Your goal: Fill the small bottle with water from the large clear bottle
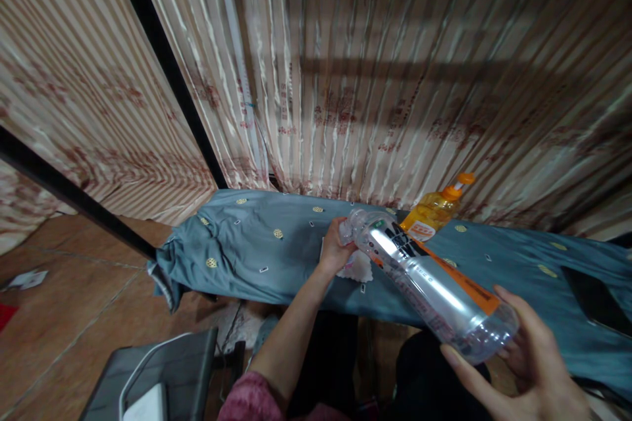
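A clear plastic bottle (429, 279) lies tilted across the centre right of the frame, its base low at the lower right and its neck higher toward the centre. It looks nearly empty, though the blur makes the contents hard to judge. Its label has a black patch and an orange stripe; the printing is too smeared to read. The right hand (530, 358), at the lower right corner and partly cut off by the frame edge, cups the base with fingers spread and curled around it. The left hand (337, 245), at centre, has its fingers closed around the bottle's neck; whether a cap is on cannot be told. Just below that hand a crumpled white cloth or tissue (356, 268) rests on a blue-grey patterned sheet (247, 243) covering a table. Behind the clear bottle, at centre right, an orange-capped bottle (434, 212) holds amber liquid; its white label is unreadable. A striped curtain (370, 66) fills the upper frame.
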Demonstrator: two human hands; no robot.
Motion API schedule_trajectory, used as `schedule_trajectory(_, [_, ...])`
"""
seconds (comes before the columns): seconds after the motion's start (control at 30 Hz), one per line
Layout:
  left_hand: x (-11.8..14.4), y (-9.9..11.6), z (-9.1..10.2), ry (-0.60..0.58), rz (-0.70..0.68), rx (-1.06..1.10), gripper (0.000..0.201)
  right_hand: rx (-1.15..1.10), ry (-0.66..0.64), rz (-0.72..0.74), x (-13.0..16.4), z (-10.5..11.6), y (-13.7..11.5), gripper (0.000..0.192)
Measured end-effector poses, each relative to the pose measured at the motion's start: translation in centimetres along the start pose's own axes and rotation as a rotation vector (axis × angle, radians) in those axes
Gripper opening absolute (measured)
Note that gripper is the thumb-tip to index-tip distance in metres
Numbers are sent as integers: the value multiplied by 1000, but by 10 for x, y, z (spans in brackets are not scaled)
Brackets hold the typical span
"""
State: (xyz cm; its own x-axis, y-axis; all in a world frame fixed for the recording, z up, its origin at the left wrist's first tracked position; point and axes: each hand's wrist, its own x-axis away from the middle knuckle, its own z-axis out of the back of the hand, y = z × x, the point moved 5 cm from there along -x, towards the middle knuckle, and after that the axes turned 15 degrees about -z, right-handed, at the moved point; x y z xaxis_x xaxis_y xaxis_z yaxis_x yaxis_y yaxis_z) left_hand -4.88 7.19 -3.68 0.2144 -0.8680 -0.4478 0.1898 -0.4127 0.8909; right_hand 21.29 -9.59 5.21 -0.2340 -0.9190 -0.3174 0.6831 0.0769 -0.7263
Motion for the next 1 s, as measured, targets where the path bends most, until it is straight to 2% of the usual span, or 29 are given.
schedule_trajectory(0.43, [0, -3, -1, -12, -25, 6, 54, -19, -5, 1, 1, -1, 1, 93])
schedule_trajectory(0.63, [0, 3, 0, 13, 7, 22, 54, -12, 1, 4, 1, -2, -5, 93])
schedule_trajectory(0.9, [0, 3, 1, -10, -6, -1, 54, -14, -15, -57, 0, -2, 4, 96])
schedule_trajectory(1.0, [0, 3, 0, -19, -11, -18, 54, 7, -1, -34, 0, -1, 0, 96])
